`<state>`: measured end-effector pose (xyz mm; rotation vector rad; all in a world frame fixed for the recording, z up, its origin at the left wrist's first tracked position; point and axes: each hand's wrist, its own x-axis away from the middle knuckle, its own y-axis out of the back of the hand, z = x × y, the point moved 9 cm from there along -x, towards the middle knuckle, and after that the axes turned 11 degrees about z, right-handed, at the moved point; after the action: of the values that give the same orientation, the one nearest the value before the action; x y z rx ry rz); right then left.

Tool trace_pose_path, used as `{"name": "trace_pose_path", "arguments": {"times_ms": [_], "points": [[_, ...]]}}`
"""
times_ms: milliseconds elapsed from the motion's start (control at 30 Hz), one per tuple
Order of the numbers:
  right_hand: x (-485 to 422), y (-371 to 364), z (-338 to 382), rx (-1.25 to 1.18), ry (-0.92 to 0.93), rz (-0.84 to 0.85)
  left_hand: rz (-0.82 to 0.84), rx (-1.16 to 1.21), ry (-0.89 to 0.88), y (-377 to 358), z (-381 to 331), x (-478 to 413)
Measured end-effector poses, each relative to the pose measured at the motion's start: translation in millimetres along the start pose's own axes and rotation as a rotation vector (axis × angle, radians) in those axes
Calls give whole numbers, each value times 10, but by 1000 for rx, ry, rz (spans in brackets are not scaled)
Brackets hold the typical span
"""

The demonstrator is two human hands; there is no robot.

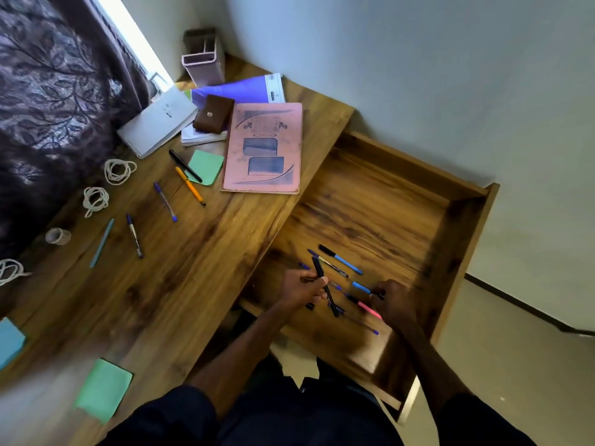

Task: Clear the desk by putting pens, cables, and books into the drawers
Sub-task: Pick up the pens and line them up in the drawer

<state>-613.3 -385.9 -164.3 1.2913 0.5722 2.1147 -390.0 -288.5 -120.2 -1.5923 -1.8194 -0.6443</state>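
While the drawer point(370, 194) stands pulled out from the front edge of the table point(193, 268), both hands are down inside it. The left hand point(302, 289) has its fingers closed around a long black pen point(325, 292), which is tilted up over the drawer floor. The right hand point(394, 300) has its fingers curled on the end of a blue pen point(362, 287). A pink pen point(368, 308) lies just beside the right hand, and a blue and black pen point(341, 259) lies a bit farther in. More pens lie there, too blurry to tell apart.

On the table, an orange pen point(190, 185), a thin black pen point(185, 165), a purple pen point(165, 201) and a light blue pen point(102, 243) lie out in the middle. A white cable point(119, 170) and a second cable point(95, 199) lie coiled near the edge by the curtain point(48, 91). A pink book point(264, 149) lies at the front edge, next to the drawer. A white notebook point(157, 123) and a brown case point(214, 117) lie near the far corner.
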Motion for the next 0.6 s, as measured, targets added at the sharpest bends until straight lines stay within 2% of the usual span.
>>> {"name": "trace_pose_path", "arguments": {"times_ms": [267, 500, 600], "points": [[-127, -139, -97, 25, -95, 36, 1, 1, 16, -57, 28, -15], [-164, -151, -104, -45, -70, 21, -11, -17, 7, -80, 73, 11], [-144, -44, -19, -55, -21, -68, -18, -5, 19, -102, 104, -5]]}}
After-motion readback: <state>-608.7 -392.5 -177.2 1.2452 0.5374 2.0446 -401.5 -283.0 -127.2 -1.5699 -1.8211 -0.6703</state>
